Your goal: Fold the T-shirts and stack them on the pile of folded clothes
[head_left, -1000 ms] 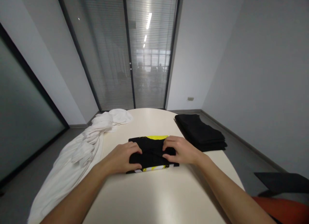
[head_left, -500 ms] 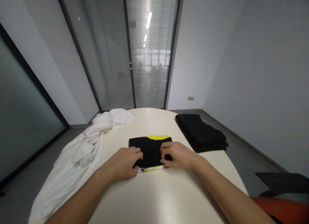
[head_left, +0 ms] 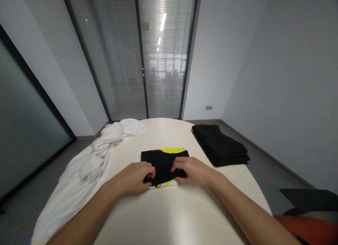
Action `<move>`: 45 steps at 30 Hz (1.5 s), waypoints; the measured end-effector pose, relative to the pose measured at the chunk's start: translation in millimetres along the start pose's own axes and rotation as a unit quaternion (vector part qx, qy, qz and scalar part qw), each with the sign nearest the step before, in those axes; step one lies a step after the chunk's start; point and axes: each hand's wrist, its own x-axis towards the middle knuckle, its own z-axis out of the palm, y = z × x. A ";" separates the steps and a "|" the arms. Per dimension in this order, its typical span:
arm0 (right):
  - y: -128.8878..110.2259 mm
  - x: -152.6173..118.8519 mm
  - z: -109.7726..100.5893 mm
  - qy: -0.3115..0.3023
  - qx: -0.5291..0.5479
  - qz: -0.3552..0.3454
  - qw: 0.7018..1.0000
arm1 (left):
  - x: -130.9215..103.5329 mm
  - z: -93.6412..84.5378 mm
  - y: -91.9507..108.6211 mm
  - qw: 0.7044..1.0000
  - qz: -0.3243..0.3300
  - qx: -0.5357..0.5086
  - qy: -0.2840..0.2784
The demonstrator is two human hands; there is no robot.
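A folded black cloth (head_left: 162,165) with a yellow patch along its far edge and a white and yellow printed strip at its near edge lies on the cream table (head_left: 169,209). My left hand (head_left: 138,176) is at its near left corner, fingers curled and pressed on the fabric. At the near right part, my right hand (head_left: 188,170) rests with bent fingers on the cloth, the thumb at the near edge. Both hands grip the cloth lightly, and the fingertips are partly hidden.
White crumpled fabric (head_left: 92,160) runs along the table's left side and hangs over the edge. A stack of folded black cloth (head_left: 219,144) lies at the back right. An orange and black chair (head_left: 306,227) stands at the lower right, beyond the table edge.
My right hand has shifted slightly left, its fingers more spread over the cloth. My left hand has moved slightly left. The fabric between them looks smoother.
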 end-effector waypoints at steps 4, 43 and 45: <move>-1.5 1.3 2.3 0.001 0.009 0.002 1.000 | 0.2 -1.7 -1.1 1.000 -0.007 -0.007 -0.014; -4.8 -3.5 -8.1 -0.043 -0.034 0.047 0.997 | -3.7 -3.1 -3.1 0.998 -0.029 -0.053 -0.025; -7.4 -3.4 -6.5 -0.046 -0.057 0.051 0.996 | -4.3 -2.1 -1.9 0.999 -0.026 -0.042 -0.015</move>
